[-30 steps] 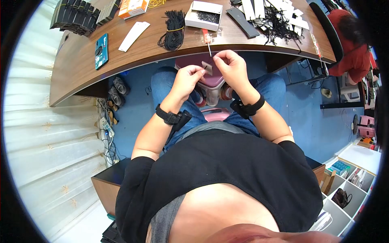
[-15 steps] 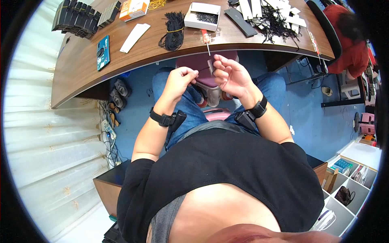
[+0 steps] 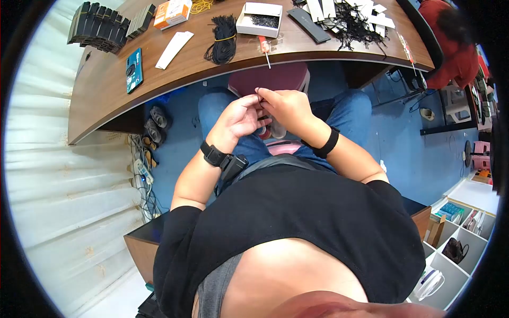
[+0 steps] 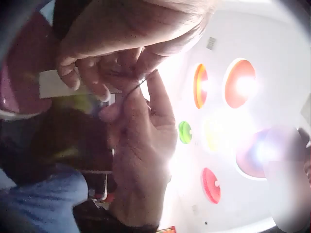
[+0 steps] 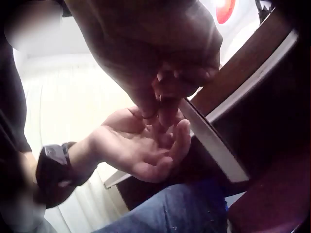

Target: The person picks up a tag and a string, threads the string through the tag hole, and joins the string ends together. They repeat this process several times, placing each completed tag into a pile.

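Observation:
Over the lap the two hands meet, fingertips overlapping. My left hand point(image 3: 239, 117) is turned palm up, its thumb and a finger pinching a thin black cord point(image 4: 133, 89). From the other side my right hand point(image 3: 290, 110) pinches the same cord between thumb and forefinger. A short dark line of it crosses the fingertips in the head view. In the right wrist view a flat pale strip point(image 5: 219, 148) extends from beside the fingers. Its near end is hidden behind them.
On the brown desk point(image 3: 108, 100) ahead are a bundle of black cords point(image 3: 221, 41), a white box point(image 3: 260, 31) of small black pieces, a red-handled tool point(image 3: 263, 46), and white strips with black cords point(image 3: 352, 21). A teal phone-like item point(image 3: 134, 70) lies left. A pink stool point(image 3: 269, 79) stands beneath.
The hands were apart with a small greyish tag between them; now they have come together. My right hand has moved left and turned over, back upward, its fingers at the left fingertips.

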Demonstrator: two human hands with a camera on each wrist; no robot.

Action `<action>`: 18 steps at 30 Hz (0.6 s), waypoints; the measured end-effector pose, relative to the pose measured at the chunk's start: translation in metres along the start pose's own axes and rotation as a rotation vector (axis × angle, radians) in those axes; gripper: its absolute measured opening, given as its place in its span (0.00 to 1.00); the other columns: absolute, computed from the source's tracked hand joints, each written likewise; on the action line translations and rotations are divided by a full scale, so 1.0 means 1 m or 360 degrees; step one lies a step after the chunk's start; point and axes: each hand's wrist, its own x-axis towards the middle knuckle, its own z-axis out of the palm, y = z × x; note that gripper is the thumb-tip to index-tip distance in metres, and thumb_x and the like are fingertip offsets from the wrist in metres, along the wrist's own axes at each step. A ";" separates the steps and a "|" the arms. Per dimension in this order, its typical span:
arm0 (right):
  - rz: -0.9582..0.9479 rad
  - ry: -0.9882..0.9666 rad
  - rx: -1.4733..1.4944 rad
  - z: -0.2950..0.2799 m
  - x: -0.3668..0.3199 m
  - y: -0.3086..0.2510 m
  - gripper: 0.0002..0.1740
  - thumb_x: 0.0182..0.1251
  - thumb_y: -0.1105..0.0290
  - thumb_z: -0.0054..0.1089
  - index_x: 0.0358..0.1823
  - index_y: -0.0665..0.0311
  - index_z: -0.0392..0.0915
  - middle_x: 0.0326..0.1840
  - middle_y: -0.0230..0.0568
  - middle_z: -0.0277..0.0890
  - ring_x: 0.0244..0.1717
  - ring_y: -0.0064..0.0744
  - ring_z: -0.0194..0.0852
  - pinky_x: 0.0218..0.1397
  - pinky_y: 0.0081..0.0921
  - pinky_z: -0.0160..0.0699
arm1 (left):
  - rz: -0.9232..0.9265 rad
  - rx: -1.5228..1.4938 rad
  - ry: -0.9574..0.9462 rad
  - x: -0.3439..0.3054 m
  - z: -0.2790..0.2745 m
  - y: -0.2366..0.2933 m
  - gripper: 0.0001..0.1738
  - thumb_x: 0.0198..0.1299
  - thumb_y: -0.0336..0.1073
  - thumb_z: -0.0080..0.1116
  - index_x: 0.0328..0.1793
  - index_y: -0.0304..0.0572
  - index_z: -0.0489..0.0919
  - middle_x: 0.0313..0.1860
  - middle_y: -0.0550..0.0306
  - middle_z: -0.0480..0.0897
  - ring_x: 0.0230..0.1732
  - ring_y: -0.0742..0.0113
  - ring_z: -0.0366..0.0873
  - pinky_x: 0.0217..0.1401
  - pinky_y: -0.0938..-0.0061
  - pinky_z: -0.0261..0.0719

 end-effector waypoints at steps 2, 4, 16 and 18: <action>-0.0016 0.0076 0.0012 0.000 -0.001 0.000 0.11 0.58 0.62 0.58 0.40 0.58 0.78 0.28 0.40 0.80 0.28 0.40 0.80 0.28 0.33 0.78 | 0.0048 -0.0054 0.0071 -0.006 0.014 -0.004 0.11 0.64 0.42 0.47 0.43 0.49 0.78 0.47 0.59 0.80 0.54 0.63 0.73 0.63 0.57 0.62; 0.0038 0.0182 0.0056 -0.002 0.000 0.005 0.09 0.59 0.65 0.57 0.37 0.59 0.79 0.26 0.40 0.80 0.24 0.36 0.79 0.26 0.30 0.76 | 0.0059 0.0006 -0.0116 -0.010 0.021 0.003 0.13 0.64 0.40 0.46 0.47 0.47 0.78 0.48 0.57 0.79 0.55 0.62 0.72 0.64 0.59 0.61; 0.0786 -0.0747 0.1533 -0.066 0.023 -0.002 0.08 0.65 0.72 0.54 0.35 0.67 0.80 0.24 0.31 0.73 0.23 0.21 0.71 0.28 0.19 0.69 | 0.0809 0.1712 -0.0198 -0.007 0.049 -0.004 0.22 0.56 0.30 0.59 0.58 0.36 0.71 0.48 0.54 0.75 0.52 0.66 0.73 0.55 0.72 0.71; 0.0242 -0.0231 0.0578 -0.069 0.019 0.002 0.05 0.62 0.73 0.56 0.34 0.66 0.81 0.28 0.34 0.76 0.26 0.28 0.73 0.30 0.23 0.71 | 0.1009 0.1959 -0.0122 0.004 0.042 -0.010 0.17 0.60 0.30 0.56 0.54 0.35 0.73 0.46 0.56 0.76 0.48 0.70 0.76 0.52 0.75 0.73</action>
